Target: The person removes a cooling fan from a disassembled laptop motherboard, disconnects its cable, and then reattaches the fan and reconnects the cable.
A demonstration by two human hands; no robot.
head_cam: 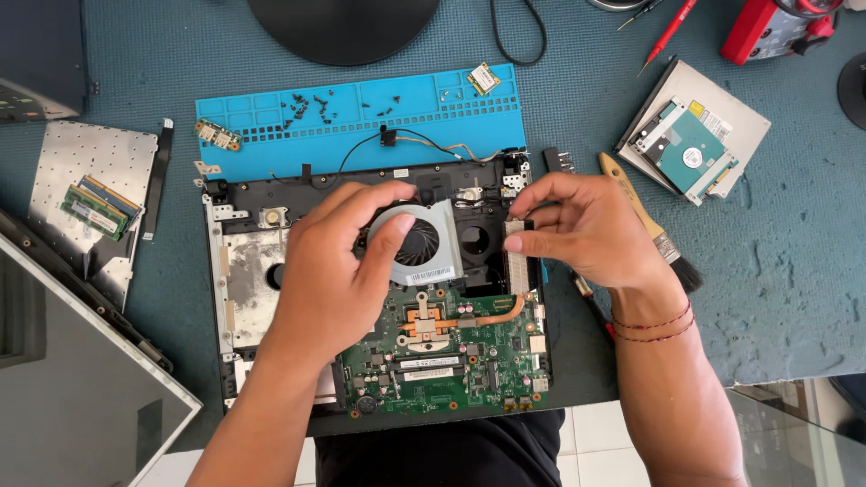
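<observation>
Left hand (338,261) is gripping the round grey metal cooling fan (417,242), fingers curled over its rim and thumb pressing on the housing. Right hand (586,230) is pinching the ribbed silver heatsink fins (516,257) at the fan's side. Both parts are sitting in the black plastic laptop base (244,280), above the green circuit board (451,356) with its bent copper pipe (501,316).
</observation>
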